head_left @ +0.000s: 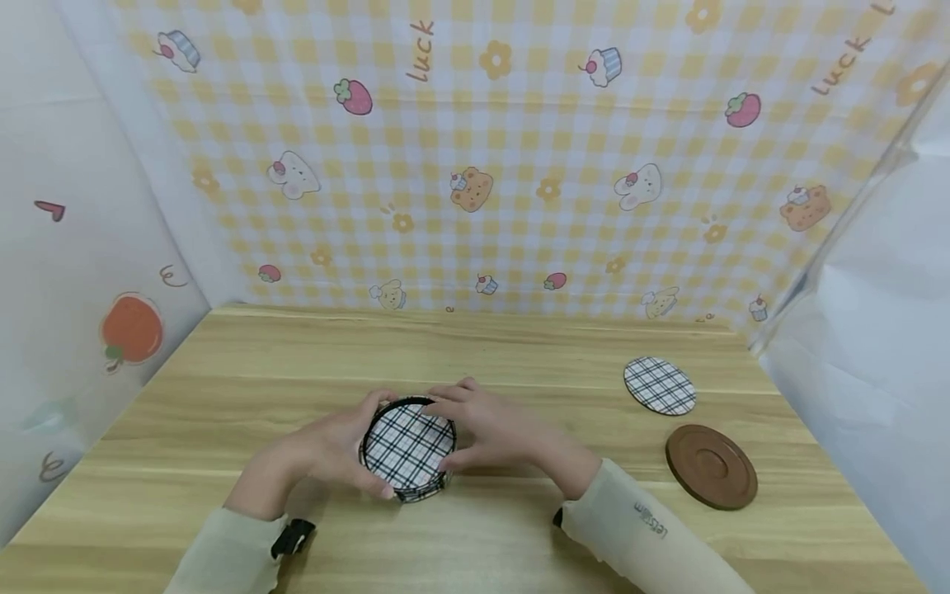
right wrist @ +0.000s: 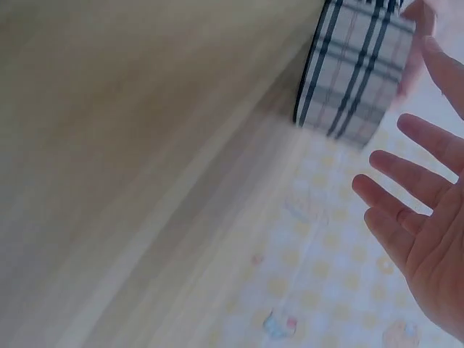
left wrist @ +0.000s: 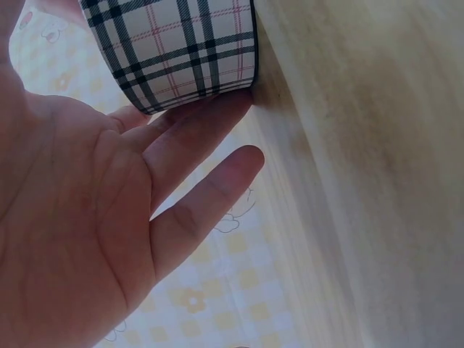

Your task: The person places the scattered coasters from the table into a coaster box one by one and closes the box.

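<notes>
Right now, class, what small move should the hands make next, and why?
Probably reach the right hand toward the loose plaid disc: that hand looks open, while the left hand holds the round box, and the disc lies apart, its plaid much like the box's.

"Where did the head view look from?"
"From above and behind the hands, facing forward and down. It was the farthest back, taking in most of the wooden table (head_left: pixel 519 536) and the checked backdrop (head_left: pixel 519 124)."
"And the left wrist view?"
"Very near, looking past the palm and fingers of the left hand (left wrist: pixel 87 210), which came in from its left edge. The scene stood turned, the table along its right."
"The right wrist view?"
"Close too, with the right hand (right wrist: pixel 435 235) entering from its right edge and the table filling its left."
"What did they share?"
"All three caught the plaid round container (head_left: pixel 410 445), cropped by the top edge in both wrist views."
</notes>
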